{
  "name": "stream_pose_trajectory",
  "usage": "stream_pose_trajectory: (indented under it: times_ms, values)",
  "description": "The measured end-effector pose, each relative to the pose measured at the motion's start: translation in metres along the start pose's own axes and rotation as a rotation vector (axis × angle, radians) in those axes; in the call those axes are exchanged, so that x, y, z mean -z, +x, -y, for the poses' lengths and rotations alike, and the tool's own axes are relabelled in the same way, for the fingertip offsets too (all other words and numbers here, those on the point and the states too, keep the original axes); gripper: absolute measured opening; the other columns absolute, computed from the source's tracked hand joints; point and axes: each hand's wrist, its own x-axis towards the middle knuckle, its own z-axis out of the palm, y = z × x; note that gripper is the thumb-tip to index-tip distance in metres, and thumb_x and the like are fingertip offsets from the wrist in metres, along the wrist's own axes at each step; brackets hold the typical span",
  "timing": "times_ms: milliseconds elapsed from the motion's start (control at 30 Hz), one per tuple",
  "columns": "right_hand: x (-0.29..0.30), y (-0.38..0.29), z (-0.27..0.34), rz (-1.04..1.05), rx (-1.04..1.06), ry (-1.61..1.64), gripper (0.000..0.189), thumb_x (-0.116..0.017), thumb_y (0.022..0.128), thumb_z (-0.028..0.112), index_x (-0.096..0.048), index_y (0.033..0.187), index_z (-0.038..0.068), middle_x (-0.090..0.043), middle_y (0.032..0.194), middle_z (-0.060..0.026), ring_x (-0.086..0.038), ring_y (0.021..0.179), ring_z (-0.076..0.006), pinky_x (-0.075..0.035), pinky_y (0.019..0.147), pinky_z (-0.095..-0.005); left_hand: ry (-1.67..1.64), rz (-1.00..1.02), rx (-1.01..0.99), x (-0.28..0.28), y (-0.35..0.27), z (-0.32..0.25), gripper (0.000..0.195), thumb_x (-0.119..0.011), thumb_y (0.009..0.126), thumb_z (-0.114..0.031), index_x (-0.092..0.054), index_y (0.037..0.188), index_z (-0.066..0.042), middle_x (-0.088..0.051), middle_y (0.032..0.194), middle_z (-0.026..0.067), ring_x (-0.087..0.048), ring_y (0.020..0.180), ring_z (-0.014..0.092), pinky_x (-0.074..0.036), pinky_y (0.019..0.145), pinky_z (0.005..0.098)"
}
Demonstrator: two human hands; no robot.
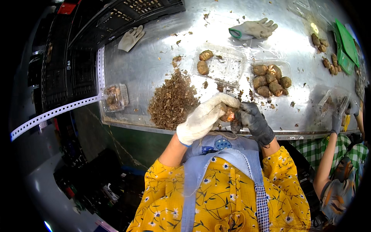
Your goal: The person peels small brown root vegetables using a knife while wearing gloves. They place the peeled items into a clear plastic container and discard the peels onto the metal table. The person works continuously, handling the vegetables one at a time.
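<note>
My left hand point(204, 119), in a white knit glove, is shut on a small brown taro corm point(227, 114) with a pinkish-orange bare spot. At the corm's right side, my right hand point(255, 121) in a dark glove has its fingers curled against it; the fingertips are partly hidden. Beyond my hands lies an open clear plastic tray point(229, 69) with two corms point(204, 62) at its left side. To its right, a second clear tray point(287, 65) holds several corms point(269, 81). A heap of brown husk scraps point(172, 101) sits beside my left hand.
Black plastic crates point(124, 17) stand at the left of the metal table point(139, 72). Near them are a loose glove point(132, 38) and a filled clear clamshell box point(114, 98). Another glove point(255, 28) lies farther back. At right, a co-worker's gloved hands point(337, 119) hold a clear container point(333, 101).
</note>
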Motion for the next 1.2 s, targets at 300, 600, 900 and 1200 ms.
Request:
stream_pose_trajectory:
  times_ms: [300, 600, 900, 1200]
  values:
    - [-0.007, 0.006, -0.036, -0.230, 0.341, 0.142, 0.035, -0.057, 0.088, 0.023, -0.053, 0.112, -0.002, -0.059, 0.093, -0.0057, -0.056, 0.084, -0.0126, -0.047, 0.074, -0.0252, -0.139, -0.152, -0.166, -0.011, 0.008, 0.017, 0.040, -0.052, 0.091, -0.032, -0.046, 0.117, -0.002, -0.052, 0.114, 0.0070, -0.049, 0.106, 0.013, -0.038, 0.093, 0.0281]
    - [-0.011, 0.010, -0.021, -0.270, 0.344, -0.128, 0.040, -0.054, 0.088, 0.027, -0.051, 0.111, -0.006, -0.061, 0.089, -0.0108, -0.059, 0.078, -0.0203, -0.048, 0.071, -0.0325, -0.162, -0.240, -0.165, -0.015, 0.011, 0.014, 0.035, -0.049, 0.092, -0.029, -0.046, 0.116, -0.004, -0.052, 0.109, 0.0069, -0.052, 0.097, 0.013, -0.044, 0.084, 0.0267]
    - [-0.003, 0.017, 0.005, -0.219, 0.553, -0.916, 0.031, -0.063, 0.079, 0.020, -0.057, 0.099, -0.003, -0.061, 0.082, -0.0183, -0.060, 0.070, -0.0320, -0.048, 0.061, -0.0400, -0.252, -0.353, -0.006, -0.017, 0.015, 0.016, 0.036, -0.049, 0.091, -0.033, -0.045, 0.119, -0.012, -0.052, 0.088, 0.0014, -0.033, 0.050, 0.004, -0.024, 0.038, 0.0158]
    - [0.012, 0.017, -0.009, -0.200, 0.307, -0.555, 0.026, -0.052, 0.088, 0.022, -0.058, 0.097, -0.001, -0.059, 0.074, -0.0095, -0.057, 0.062, -0.0186, -0.048, 0.058, -0.0311, -0.563, -0.040, 0.096, 0.009, 0.010, 0.027, 0.036, -0.048, 0.093, -0.030, -0.045, 0.120, -0.005, -0.054, 0.092, 0.0035, -0.040, 0.053, 0.004, -0.034, 0.043, 0.0157]
